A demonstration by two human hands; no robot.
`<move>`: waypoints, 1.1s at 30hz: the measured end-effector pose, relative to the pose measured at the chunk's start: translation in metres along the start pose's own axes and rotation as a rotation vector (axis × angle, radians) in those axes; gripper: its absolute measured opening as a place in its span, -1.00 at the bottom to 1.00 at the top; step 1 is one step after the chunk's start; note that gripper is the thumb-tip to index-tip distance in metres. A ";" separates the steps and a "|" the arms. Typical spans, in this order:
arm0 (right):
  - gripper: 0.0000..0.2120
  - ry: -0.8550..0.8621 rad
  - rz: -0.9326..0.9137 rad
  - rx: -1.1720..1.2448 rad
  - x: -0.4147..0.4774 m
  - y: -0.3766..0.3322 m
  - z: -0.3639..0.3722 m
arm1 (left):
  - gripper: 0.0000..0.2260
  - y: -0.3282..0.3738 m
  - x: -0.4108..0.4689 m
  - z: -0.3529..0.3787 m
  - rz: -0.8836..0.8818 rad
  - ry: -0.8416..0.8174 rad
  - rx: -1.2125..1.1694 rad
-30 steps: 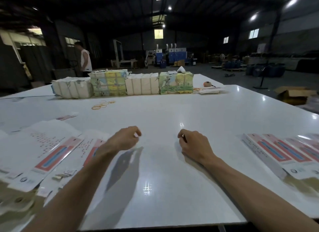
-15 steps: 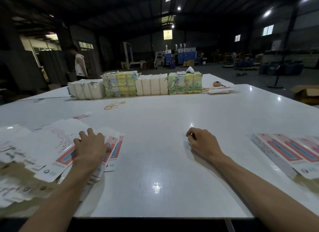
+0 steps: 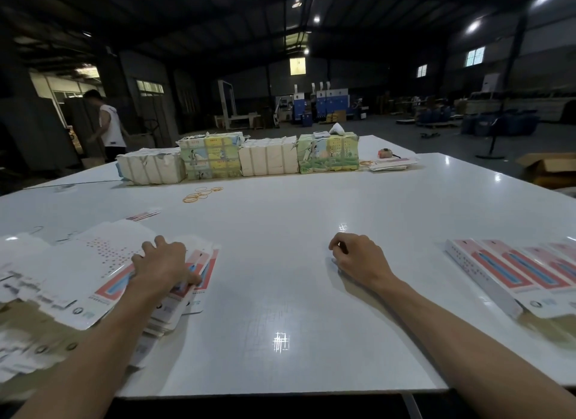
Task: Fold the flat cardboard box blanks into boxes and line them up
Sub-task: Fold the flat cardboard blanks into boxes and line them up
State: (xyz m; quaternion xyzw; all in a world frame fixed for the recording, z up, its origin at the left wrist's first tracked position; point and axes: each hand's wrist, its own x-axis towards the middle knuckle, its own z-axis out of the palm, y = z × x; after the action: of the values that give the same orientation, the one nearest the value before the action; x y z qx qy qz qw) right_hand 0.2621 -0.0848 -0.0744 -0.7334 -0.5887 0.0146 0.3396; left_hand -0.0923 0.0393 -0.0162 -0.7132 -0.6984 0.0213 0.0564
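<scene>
Head view: the person is starting on a fresh box, and the step in hand is picking a blank off the supply. The left hand [image 3: 163, 267] is lying on the fanned pile of flat blanks [image 3: 106, 262] at the left of the white table [image 3: 280, 294]. Its fingers are bending over the top sheets and its thumb is pressing in at the pile's right edge, so it appears to be pinching one or two blanks there. The right hand [image 3: 358, 259] is resting on the bare table, well apart from the pile, fingers loosely curling around nothing.

The next move, as I judge it, is calling for peeling a single sheet free of the slippery fan (two could easily be lifting together). That sheet then needs bringing to the middle, where the right hand can join in.

Finished folded boxes [image 3: 514, 269] are lying side by side in a row at the right edge; whether anything is sitting inside them cannot be told. On the floor beyond the table a brown carton [image 3: 548, 169] is standing with its flaps open, its contents hidden. Wrapped bundles [image 3: 268, 156] are lining the far edge, with rubber bands [image 3: 202, 194] lying loose just in front.
</scene>
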 end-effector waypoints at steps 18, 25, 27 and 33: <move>-0.80 -0.017 0.011 0.013 0.003 0.002 0.001 | -0.58 -0.016 0.021 -0.011 0.043 -0.029 -0.260; -0.80 -0.041 0.004 0.002 0.005 0.003 0.003 | -0.75 0.003 0.013 -0.036 0.249 -0.009 -0.751; -0.80 -0.038 0.001 0.000 0.006 0.003 0.004 | -0.76 0.020 0.008 -0.042 0.318 -0.115 -0.912; -0.80 -0.011 -0.049 0.073 0.005 0.003 0.007 | -0.61 0.100 -0.007 -0.016 0.537 -0.553 -1.536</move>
State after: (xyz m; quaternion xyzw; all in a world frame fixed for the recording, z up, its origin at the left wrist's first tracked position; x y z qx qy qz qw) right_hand 0.2634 -0.0779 -0.0794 -0.7058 -0.6073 0.0316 0.3633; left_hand 0.0086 0.0298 -0.0121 -0.6637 -0.3155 -0.2717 -0.6214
